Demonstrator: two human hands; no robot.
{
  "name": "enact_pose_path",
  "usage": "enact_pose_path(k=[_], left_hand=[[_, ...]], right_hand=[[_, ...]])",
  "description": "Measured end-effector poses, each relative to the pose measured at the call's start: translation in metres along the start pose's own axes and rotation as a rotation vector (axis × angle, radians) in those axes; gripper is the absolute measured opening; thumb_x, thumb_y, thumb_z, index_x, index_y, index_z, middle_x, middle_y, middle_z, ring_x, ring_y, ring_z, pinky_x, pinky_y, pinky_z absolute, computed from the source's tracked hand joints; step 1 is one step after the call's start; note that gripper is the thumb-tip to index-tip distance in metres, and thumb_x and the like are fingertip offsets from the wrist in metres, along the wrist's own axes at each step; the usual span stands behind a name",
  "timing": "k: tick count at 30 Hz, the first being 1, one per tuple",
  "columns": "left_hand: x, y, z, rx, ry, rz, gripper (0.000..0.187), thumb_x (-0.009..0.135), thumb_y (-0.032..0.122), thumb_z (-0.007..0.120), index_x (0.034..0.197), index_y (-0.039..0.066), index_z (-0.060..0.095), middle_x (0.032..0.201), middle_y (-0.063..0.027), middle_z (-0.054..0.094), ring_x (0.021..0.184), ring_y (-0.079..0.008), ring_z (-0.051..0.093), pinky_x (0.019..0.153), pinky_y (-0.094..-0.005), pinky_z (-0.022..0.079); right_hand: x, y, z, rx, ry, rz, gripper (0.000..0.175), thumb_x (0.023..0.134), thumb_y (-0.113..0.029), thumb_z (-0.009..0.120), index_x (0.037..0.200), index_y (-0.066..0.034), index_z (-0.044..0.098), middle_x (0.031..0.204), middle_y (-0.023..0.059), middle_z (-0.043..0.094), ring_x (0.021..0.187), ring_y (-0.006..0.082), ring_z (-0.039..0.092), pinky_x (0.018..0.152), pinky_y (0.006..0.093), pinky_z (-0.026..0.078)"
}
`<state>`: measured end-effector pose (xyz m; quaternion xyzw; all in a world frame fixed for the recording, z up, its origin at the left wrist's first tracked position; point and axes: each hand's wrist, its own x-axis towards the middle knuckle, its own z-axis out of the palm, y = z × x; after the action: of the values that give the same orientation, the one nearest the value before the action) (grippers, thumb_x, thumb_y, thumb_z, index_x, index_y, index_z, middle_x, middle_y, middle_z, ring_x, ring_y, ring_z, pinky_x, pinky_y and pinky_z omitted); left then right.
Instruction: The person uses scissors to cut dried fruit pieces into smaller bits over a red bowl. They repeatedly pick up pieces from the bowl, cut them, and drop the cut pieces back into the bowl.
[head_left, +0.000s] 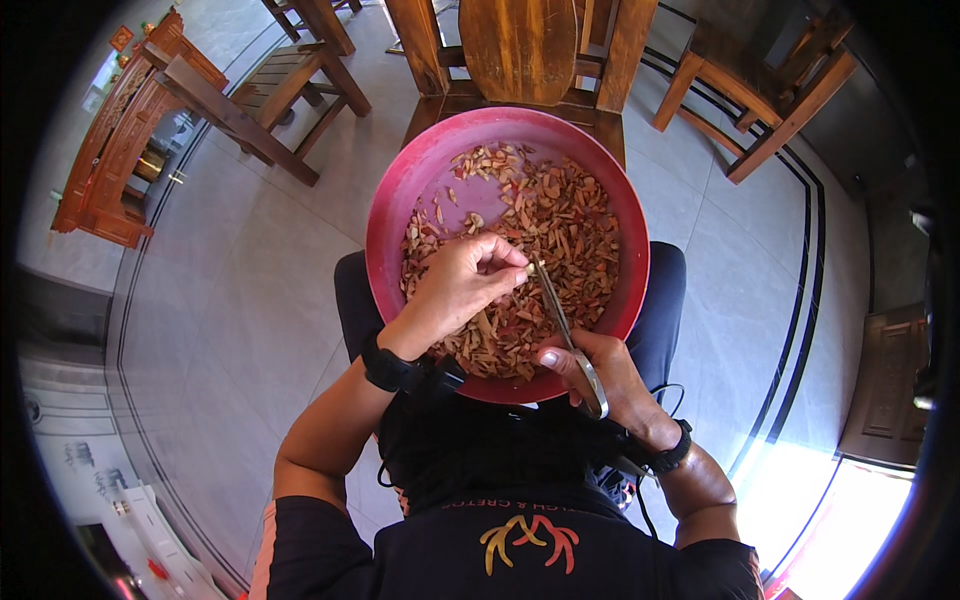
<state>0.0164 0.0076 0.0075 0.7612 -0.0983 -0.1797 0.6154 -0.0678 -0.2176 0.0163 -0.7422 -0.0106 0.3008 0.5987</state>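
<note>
A round pinkish-red basin (634, 300) rests across my lap and against the seat of a wooden chair. Many small reddish-brown dried pieces (570, 225) cover much of its bottom, with a barer patch at the upper left. Between thumb and fingertips, my left hand (480, 274) pinches a small pale piece (531, 268) above the pile. My right hand (600, 367) grips metal scissors (559, 307), whose blade tips reach that piece. Whether the blades touch it, I cannot tell. Each wrist wears a black band.
Directly ahead stands a wooden chair (517, 52) beneath the basin's far side. Other wooden chairs stand at the left (292, 82) and right (757, 82) on the grey tiled floor (247, 247). Farther left is a carved wooden cabinet (124, 157). A dark cable (645, 502) hangs near my right arm.
</note>
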Motion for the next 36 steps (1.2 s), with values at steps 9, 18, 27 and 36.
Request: enact_pose_path(k=[9, 18, 27, 36], left_hand=[[0.083, -0.010, -0.032, 0.640, -0.003, 0.058, 0.052, 0.098, 0.030, 0.062, 0.139, 0.000, 0.051, 0.135, -0.0194, 0.059, 0.124, -0.0300, 0.058, 0.104, -0.0401, 0.048], [0.134, -0.024, -0.026, 1.070, 0.218, 0.062, 0.049, 0.088, 0.004, 0.059, 0.136, 0.006, 0.052, 0.138, -0.0244, 0.046, 0.127, -0.0426, 0.047, 0.109, -0.0455, 0.040], [0.114, -0.033, -0.029, 0.522, -0.134, -0.142, 0.020, 0.092, 0.012, 0.066, 0.108, 0.001, 0.061, 0.099, -0.0169, 0.066, 0.087, -0.0264, 0.066, 0.076, -0.0371, 0.053], [0.044, 0.007, -0.029, -0.156, -0.131, -0.115, 0.025, 0.101, 0.014, 0.060, 0.119, -0.003, 0.059, 0.105, -0.0111, 0.069, 0.082, -0.0129, 0.066, 0.071, -0.0259, 0.055]], right_hand=[[-0.007, 0.012, -0.006, 0.070, 0.059, 0.013, 0.058, 0.096, -0.050, 0.063, 0.118, 0.0033, 0.063, 0.068, 0.0014, 0.058, 0.058, 0.0101, 0.058, 0.054, 0.0248, 0.046], [-0.006, 0.012, -0.006, 0.091, 0.049, -0.042, 0.048, 0.096, -0.044, 0.064, 0.110, 0.0021, 0.066, 0.065, 0.0004, 0.056, 0.057, 0.0090, 0.058, 0.053, 0.0263, 0.049], [-0.006, 0.011, -0.008, 0.099, 0.056, -0.067, 0.047, 0.097, -0.044, 0.064, 0.109, 0.0020, 0.066, 0.060, -0.0002, 0.055, 0.055, 0.0093, 0.058, 0.052, 0.0269, 0.047], [-0.004, 0.007, -0.006, 0.069, 0.031, -0.042, 0.056, 0.099, -0.048, 0.059, 0.120, 0.0043, 0.061, 0.074, 0.0032, 0.061, 0.064, 0.0107, 0.060, 0.059, 0.0253, 0.047]])
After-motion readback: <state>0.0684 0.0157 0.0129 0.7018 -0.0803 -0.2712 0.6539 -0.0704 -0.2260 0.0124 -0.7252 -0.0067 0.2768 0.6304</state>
